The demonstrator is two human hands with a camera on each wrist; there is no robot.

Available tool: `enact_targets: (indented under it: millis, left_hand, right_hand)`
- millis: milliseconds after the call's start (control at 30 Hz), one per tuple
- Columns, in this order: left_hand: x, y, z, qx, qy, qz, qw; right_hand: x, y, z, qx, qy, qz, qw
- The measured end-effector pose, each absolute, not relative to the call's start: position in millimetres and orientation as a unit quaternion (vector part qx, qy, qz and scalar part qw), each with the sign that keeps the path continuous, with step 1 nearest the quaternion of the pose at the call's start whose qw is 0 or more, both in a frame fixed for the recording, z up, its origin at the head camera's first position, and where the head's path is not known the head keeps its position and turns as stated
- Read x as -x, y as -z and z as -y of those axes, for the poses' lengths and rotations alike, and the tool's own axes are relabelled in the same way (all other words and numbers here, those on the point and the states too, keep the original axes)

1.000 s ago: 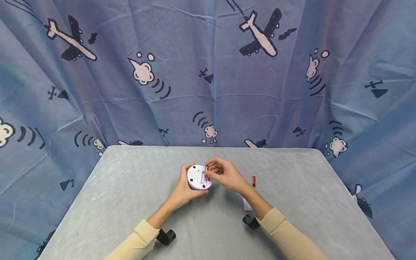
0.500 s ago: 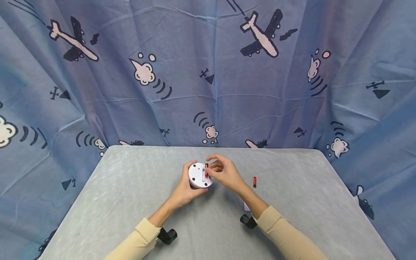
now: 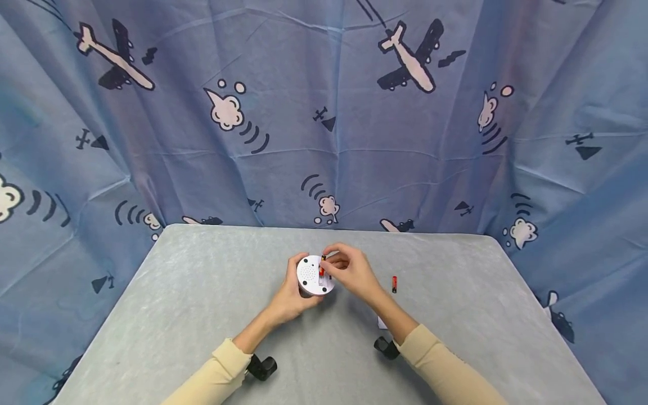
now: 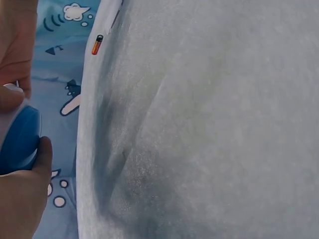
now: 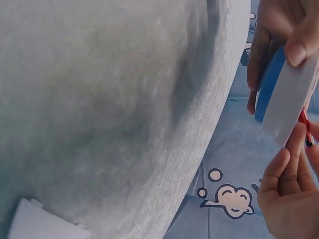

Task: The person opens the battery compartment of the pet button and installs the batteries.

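My left hand (image 3: 287, 299) grips a round device (image 3: 307, 274) by its rim, with its white underside turned up. The underside shows small dark feet, a patch of holes and an uncovered battery compartment. In the right wrist view its other side is a blue band (image 5: 271, 85). My right hand (image 3: 354, 274) pinches a red battery (image 3: 322, 271) at the compartment, tilted across it. How far the battery sits in the slot is hard to tell. Another red battery (image 3: 394, 284) lies on the table, right of the right hand.
A small white cover (image 5: 42, 225) lies on the grey table (image 3: 202, 315), partly hidden by the right forearm in the head view. Black wrist mounts (image 3: 262, 368) are on both forearms. A blue patterned curtain (image 3: 283, 185) hangs behind the table's far edge.
The left hand and the round device have shifted slightly to the right. The right hand still pinches the battery at the compartment, with only small movement.
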State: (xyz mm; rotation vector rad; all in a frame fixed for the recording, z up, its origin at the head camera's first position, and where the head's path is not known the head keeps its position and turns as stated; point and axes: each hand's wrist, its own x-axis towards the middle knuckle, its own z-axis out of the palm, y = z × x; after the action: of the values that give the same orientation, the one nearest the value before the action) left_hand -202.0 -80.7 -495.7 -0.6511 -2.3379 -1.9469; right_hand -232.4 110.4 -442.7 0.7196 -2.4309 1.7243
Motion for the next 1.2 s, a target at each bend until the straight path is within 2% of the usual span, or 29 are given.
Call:
enact_targets:
  millis: [333, 667, 900, 1200]
  left_hand:
    - [203.0, 495.9, 82.3, 0.196, 0.647, 0.737, 0.023]
    - [204.2, 493.8, 84.2, 0.201, 0.714, 0.671, -0.005]
    - [205.1, 492.6, 84.1, 0.186, 0.720, 0.668, -0.003]
    - [205.3, 488.0, 81.8, 0.190, 0.725, 0.662, 0.003]
  right_hand:
    - [235.5, 453.8, -111.2, -0.247, -0.530, 0.809, 0.054]
    - [234.8, 453.9, -112.2, -0.284, -0.507, 0.810, 0.074]
    - [231.2, 449.5, -114.7, -0.292, -0.511, 0.807, 0.053]
    - [233.8, 451.9, -123.2, -0.317, -0.489, 0.810, 0.060]
